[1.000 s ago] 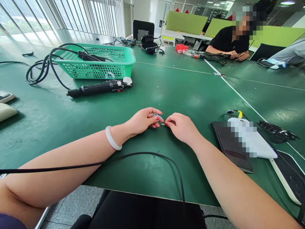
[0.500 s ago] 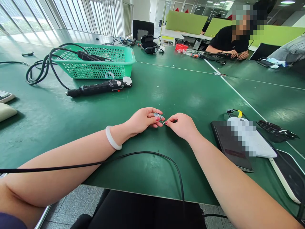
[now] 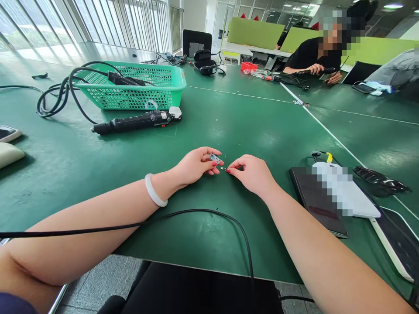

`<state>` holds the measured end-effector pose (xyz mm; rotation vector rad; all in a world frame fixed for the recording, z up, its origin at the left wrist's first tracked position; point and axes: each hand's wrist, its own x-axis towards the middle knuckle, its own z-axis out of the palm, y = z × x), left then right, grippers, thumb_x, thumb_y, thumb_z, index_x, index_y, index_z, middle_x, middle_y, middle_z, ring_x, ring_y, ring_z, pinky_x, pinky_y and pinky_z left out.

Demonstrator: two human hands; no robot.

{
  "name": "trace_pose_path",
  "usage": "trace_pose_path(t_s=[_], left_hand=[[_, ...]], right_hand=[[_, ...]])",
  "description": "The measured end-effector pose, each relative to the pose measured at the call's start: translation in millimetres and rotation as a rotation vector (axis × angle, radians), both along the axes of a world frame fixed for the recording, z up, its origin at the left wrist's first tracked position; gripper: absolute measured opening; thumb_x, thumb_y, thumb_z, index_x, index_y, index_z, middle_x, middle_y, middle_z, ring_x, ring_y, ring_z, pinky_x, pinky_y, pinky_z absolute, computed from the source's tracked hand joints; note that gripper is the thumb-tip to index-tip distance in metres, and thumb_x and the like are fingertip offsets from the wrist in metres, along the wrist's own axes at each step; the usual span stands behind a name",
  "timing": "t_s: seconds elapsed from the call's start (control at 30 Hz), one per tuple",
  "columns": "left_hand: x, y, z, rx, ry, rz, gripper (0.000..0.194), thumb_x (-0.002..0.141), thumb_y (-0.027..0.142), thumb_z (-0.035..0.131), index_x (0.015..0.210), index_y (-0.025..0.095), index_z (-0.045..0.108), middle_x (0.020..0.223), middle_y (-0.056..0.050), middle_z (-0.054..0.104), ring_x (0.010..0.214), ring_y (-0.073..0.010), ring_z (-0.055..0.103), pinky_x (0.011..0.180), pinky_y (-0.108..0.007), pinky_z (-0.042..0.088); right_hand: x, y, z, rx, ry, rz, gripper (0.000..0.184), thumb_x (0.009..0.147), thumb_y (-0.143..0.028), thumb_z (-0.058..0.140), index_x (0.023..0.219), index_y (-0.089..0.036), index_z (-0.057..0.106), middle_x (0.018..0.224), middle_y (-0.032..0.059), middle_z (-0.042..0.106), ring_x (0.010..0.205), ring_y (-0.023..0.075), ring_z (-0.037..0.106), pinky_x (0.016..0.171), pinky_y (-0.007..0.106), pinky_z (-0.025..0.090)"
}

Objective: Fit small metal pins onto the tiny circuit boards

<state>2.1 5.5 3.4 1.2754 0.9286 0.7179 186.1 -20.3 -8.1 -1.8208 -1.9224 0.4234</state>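
Between the thumb and fingers of my left hand (image 3: 196,165) is a small circuit board (image 3: 214,158), bluish with light parts on it. My right hand (image 3: 249,172) pinches a tiny metallic piece (image 3: 224,168) at its fingertips; its exact kind is too small to make out. The tip of that piece points at my left hand, just below the board, with a narrow gap between them. Both hands hover low over the green table (image 3: 203,126). A white bracelet (image 3: 155,190) circles my left wrist.
A black electric screwdriver (image 3: 134,121) lies before a green basket (image 3: 131,93) with looped cable. A black cable (image 3: 196,210) crosses my left forearm. At right lie a dark tablet-like case (image 3: 314,205) and phones. A person (image 3: 310,56) sits across the table.
The small metallic piece has drawn slightly away from the circuit board, and the board shows more of its face. Across the table, the other person's hands have lifted a dark tool.
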Motion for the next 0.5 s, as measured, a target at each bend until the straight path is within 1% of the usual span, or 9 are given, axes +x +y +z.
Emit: trace_pose_path(t_s=[0.13,0.2,0.33,0.4,0.5], left_hand=[[1,2,-3.0,0.020,0.008,0.022,0.016,0.083,0.005,0.054,0.097,0.012,0.053,0.092,-0.008,0.069,0.063,-0.0082,0.063,0.065,-0.026,0.050],[1,2,-4.4,0.032,0.014,0.037,0.014,0.082,0.005,0.054,0.093,0.012,0.052,0.090,-0.008,0.069,0.062,-0.0079,0.063,0.063,-0.025,0.050],[2,2,-6.2,0.061,0.053,0.039,0.013,0.082,0.004,0.053,0.091,0.013,0.052,0.086,-0.005,0.068,0.061,-0.0077,0.063,0.061,-0.023,0.049],[3,1,-6.3,0.082,0.056,0.030,0.013,0.082,0.004,0.053,0.091,0.014,0.053,0.080,-0.003,0.067,0.062,-0.0081,0.064,0.062,-0.023,0.049],[4,-2,-5.6,0.094,0.035,0.015,0.014,0.081,0.003,0.052,0.090,0.014,0.053,0.072,0.000,0.064,0.062,-0.0086,0.063,0.061,-0.023,0.049]], right_hand=[[-3,-1,2.8,0.055,-0.117,0.054,0.014,0.078,-0.022,0.059,0.070,-0.022,0.070,0.079,0.0022,0.064,0.076,0.0167,0.056,0.067,0.030,0.041],[-3,-3,5.9,0.091,-0.131,0.048,0.015,0.079,-0.021,0.059,0.069,-0.022,0.070,0.078,0.0023,0.064,0.076,0.0173,0.057,0.068,0.031,0.040],[-7,-13,16.4,0.276,-0.005,-0.040,0.013,0.080,-0.025,0.060,0.072,-0.022,0.070,0.078,0.0026,0.064,0.074,0.0174,0.056,0.066,0.031,0.040],[-14,-18,20.7,0.344,0.050,-0.033,0.013,0.080,-0.025,0.059,0.073,-0.023,0.070,0.079,0.0025,0.064,0.073,0.0172,0.055,0.065,0.031,0.040],[-25,-22,22.0,0.364,0.058,0.016,0.012,0.080,-0.024,0.060,0.073,-0.022,0.069,0.079,0.0020,0.064,0.072,0.0167,0.055,0.066,0.031,0.041]])
